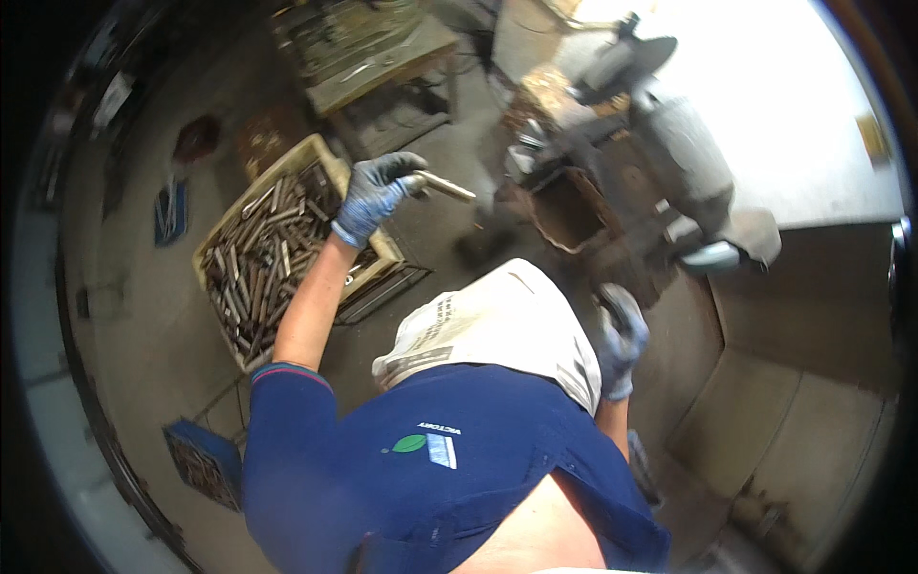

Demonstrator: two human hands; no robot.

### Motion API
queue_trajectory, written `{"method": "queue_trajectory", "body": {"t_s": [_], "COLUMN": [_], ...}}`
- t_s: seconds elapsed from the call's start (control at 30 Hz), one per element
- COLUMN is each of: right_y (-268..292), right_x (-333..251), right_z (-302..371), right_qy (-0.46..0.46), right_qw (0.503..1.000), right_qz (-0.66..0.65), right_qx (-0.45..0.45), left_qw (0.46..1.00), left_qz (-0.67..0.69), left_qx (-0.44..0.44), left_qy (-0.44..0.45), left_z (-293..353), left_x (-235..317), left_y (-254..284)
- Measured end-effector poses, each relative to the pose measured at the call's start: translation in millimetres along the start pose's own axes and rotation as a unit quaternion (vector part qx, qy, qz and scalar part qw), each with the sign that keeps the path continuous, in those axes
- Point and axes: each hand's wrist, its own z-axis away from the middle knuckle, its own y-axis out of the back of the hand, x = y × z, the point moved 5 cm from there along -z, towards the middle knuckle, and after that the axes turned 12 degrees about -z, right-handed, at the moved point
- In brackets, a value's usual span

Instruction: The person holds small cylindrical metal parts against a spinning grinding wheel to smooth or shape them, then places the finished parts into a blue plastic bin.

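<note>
My left hand (376, 195), in a grey-and-blue work glove, is closed on one end of a short, narrow metal bar (448, 187). The bar's free end points right. Below and left of that hand, a pale yellow crate (212, 277) holds a heap of similar dark metal pieces (263, 263). In a matching glove, my right hand (622, 337) hangs low beside my cream apron (497, 311). Its fingers are loosely bent, with a gap at the thumb and nothing seen in them. Ahead of it stands a grimy machine with a dark, square-mouthed box (571, 210).
A grinding or polishing wheel (631, 69) sits at the back right, beside a bright white panel (794, 115). A worn workbench (382, 72) stands at the back. Blue bins (204, 461) rest on the floor at left. Brown panels (736, 411) border the right.
</note>
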Motion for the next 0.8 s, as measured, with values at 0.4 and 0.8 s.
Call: {"method": "queue_trajectory", "body": {"t_s": [0.4, 0.8], "right_y": [6, 60], "right_x": [-34, -15], "right_z": [-15, -6], "right_qy": [0.062, 0.082], "right_qw": [0.994, 0.955], "right_qz": [0.070, 0.175], "right_qx": [0.065, 0.226], "left_qw": [0.968, 0.925], "left_qz": [0.111, 0.172], "left_qx": [-0.224, -0.329], "left_qy": [-0.011, 0.083], "left_z": [-29, -48], "left_x": [10, -6], "left_y": [-218, -319]}}
